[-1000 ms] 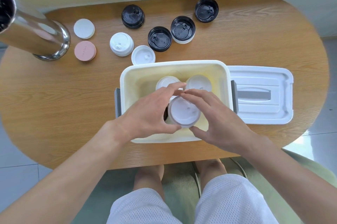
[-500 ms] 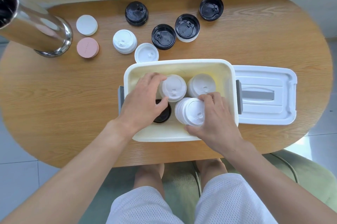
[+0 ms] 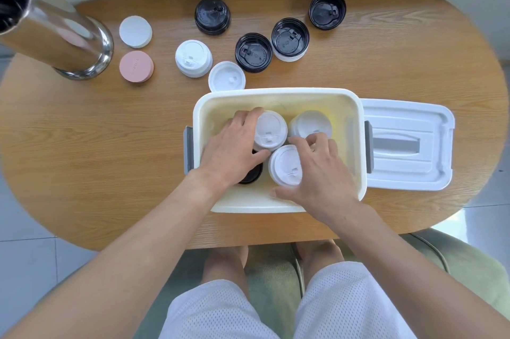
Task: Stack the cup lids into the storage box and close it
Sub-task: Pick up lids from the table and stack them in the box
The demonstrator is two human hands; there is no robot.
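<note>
Lids are settling into the storage box [image 3: 278,94] now: a second ago both hands were bunched over one white stack at the near side, and they have since split apart, each to its own stack. That leaves three white stacks standing upright inside, one at the box's 11 o'clock [image 3: 270,129], one at 1 o'clock [image 3: 311,124], one near 5 o'clock [image 3: 285,165], plus a black lid [image 3: 252,174] low at 7 o'clock, half hidden under the wrist. For the job, that reads as tidying and seating what is already in, not fetching more.

Left hand [image 3: 234,149] lies palm down inside the box, fingers curled round the left flank of the 11 o'clock stack, thumb tucked under its near edge, a loose cradling hold. Right hand [image 3: 321,173] drapes over the 5 o'clock stack from the right, thumb at its near rim, fingers arched over its far side; whether they squeeze it or just steady it I cannot tell.

Further out, plenty remains on the table [image 3: 82,145]: two white lids [image 3: 193,58] just beyond the box's far rim, four black ones [image 3: 253,52] towards 12 and 1 o'clock, a pink disc [image 3: 136,66] and a white disc [image 3: 135,31] at 10 o'clock beside a steel tumbler [image 3: 55,37]. Box cover [image 3: 407,144] lies flat at 3 o'clock, touching the box, so closing looks a long way off.
</note>
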